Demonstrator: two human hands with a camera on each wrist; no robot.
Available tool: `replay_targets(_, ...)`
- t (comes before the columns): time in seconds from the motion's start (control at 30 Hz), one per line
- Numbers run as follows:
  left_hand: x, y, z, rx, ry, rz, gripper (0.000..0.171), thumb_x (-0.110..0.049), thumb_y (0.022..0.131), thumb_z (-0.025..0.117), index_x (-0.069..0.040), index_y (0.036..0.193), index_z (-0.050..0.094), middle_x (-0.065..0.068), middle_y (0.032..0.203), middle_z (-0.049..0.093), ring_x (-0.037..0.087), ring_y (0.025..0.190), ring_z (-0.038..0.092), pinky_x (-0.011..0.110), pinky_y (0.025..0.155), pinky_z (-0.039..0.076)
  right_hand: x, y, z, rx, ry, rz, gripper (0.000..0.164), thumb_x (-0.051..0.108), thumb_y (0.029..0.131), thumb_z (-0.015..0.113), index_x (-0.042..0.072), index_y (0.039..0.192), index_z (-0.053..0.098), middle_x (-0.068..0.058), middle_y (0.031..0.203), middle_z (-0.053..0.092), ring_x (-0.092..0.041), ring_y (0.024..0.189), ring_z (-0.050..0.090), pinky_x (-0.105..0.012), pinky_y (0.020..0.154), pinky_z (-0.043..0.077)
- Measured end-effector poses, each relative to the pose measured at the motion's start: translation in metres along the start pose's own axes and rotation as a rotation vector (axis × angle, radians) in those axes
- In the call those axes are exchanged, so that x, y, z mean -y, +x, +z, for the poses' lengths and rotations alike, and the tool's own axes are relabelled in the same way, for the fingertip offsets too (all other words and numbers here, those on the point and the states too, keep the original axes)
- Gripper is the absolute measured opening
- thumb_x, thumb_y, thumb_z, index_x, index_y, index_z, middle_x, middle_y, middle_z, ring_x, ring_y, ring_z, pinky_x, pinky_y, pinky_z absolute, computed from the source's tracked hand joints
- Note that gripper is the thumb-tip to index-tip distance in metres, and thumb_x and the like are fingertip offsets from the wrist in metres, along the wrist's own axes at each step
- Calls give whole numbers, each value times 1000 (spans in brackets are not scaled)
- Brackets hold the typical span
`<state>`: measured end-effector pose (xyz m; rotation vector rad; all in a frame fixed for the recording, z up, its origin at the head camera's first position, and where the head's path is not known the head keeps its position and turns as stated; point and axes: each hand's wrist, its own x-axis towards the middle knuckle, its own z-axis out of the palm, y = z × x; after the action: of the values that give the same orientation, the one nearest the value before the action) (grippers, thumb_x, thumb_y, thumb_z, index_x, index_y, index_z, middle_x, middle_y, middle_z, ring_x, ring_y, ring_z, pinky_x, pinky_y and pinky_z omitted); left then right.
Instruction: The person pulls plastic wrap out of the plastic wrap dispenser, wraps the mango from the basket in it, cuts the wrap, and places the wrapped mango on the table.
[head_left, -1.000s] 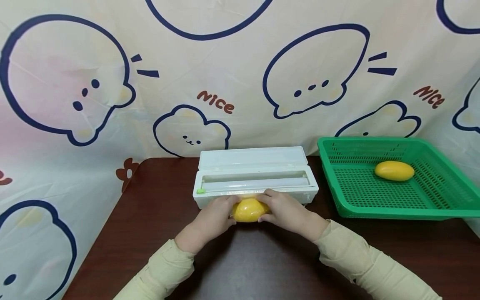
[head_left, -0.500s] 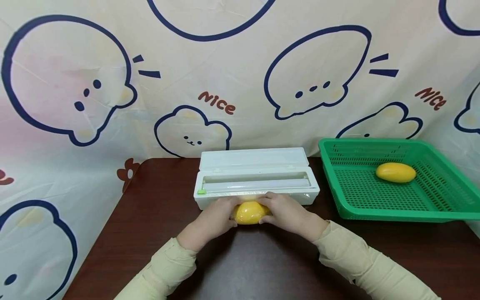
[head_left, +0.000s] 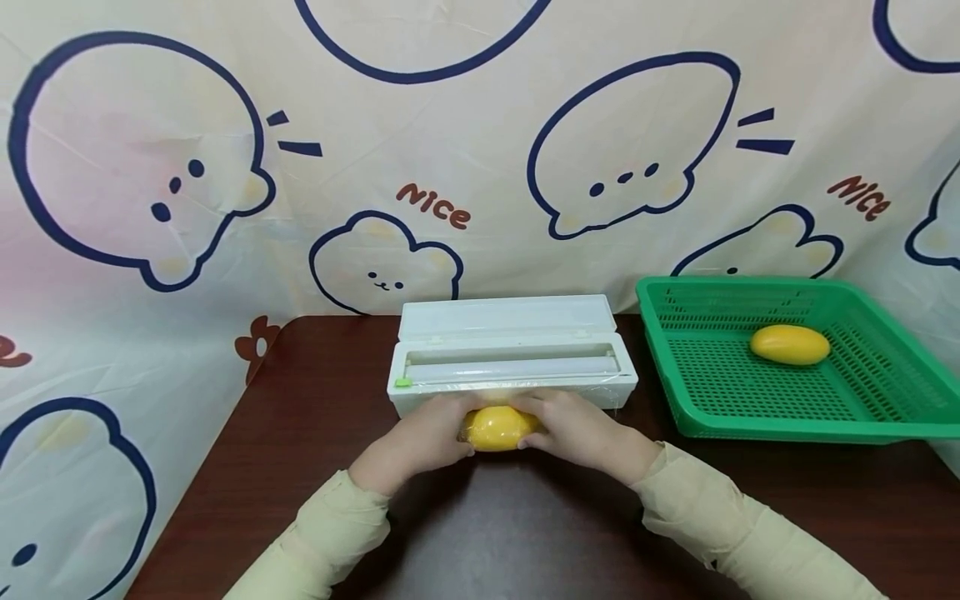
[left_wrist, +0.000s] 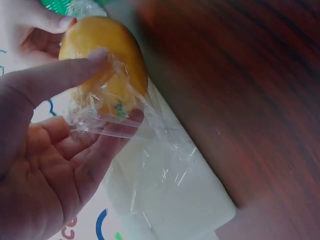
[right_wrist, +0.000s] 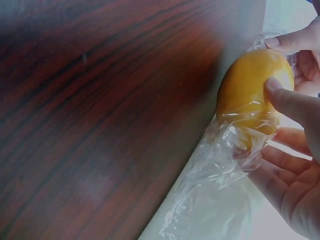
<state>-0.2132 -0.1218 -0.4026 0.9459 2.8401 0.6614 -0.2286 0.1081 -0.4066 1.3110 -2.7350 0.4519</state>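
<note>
A yellow mango (head_left: 498, 428) is held between both hands, just in front of the white cling film box (head_left: 507, 319). My left hand (head_left: 431, 432) grips one end, its thumb lying over the near side and its fingers beneath. At the other end my right hand (head_left: 573, 427) holds it in the same way. Clear cling film (left_wrist: 165, 162) wraps part of the mango, bunched at its ends. In the right wrist view, crumpled film (right_wrist: 215, 155) stretches along the box front. The far fingers are partly hidden behind the mango in the head view.
The box lid stands raised, with a film roll (head_left: 517, 367) inside and a green slider (head_left: 403, 382) at its left front edge. To the right, a green plastic basket (head_left: 795, 423) holds another yellow mango (head_left: 790, 344). A patterned cloth hangs behind the dark wooden table (head_left: 517, 533).
Both hands and the mango have shifted slightly toward the person. The right hand's fingers have come down from near the box's front edge. Box and basket stay in place.
</note>
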Motion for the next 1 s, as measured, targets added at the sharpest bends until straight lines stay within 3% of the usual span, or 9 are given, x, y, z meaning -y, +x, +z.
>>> replay_targets(0.13,-3,-9,-2,5,16,-22,47,-9,74,80,-5,118,63,4,112,61,20,96,55,36,83,48,3,-3,-3,40,30,9,47,27,85,76,5,123,60,-8,117,61,-17,101,58,-35,85,51)
replay_targets(0.27,-13,-16,-7,-28,76,-31,60,-16,74,83,-8,128,58,9,120,56,21,99,56,36,82,50,5,-3,-9,81,55,4,47,26,87,74,2,124,60,-11,116,62,-19,101,59,-36,84,51)
replay_targets(0.4,-26,-16,-10,-99,147,40,68,-25,69,88,-15,129,57,5,119,57,20,100,57,37,84,51,4,-2,-16,123,97,10,44,25,90,71,4,127,59,-9,119,61,-15,97,57,-33,82,51)
replay_targets(0.53,-31,-12,-3,-150,238,122,66,-34,71,86,-15,127,57,4,125,56,23,111,54,43,89,49,3,0,-22,169,136,58,43,25,92,68,6,128,58,-6,122,60,-13,96,56,-32,82,50)
replay_targets(0.6,-30,-12,2,-168,281,132,67,-36,71,86,-16,128,56,3,128,54,23,114,53,46,89,48,2,0,-24,192,151,79,42,26,93,67,6,129,58,-6,123,60,-13,99,56,-33,84,49)
replay_targets(0.8,-24,-11,12,-229,327,140,79,-25,66,90,-18,133,49,3,128,51,24,113,52,46,86,49,1,2,-28,220,193,120,41,30,97,59,7,132,56,-4,123,59,-15,105,53,-39,92,46)
replay_targets(1.0,-17,-7,14,-262,246,162,80,-10,63,90,-14,132,49,5,123,54,23,108,55,42,85,51,0,1,-33,164,197,86,44,33,97,60,11,134,55,1,114,63,-13,99,54,-37,90,47)
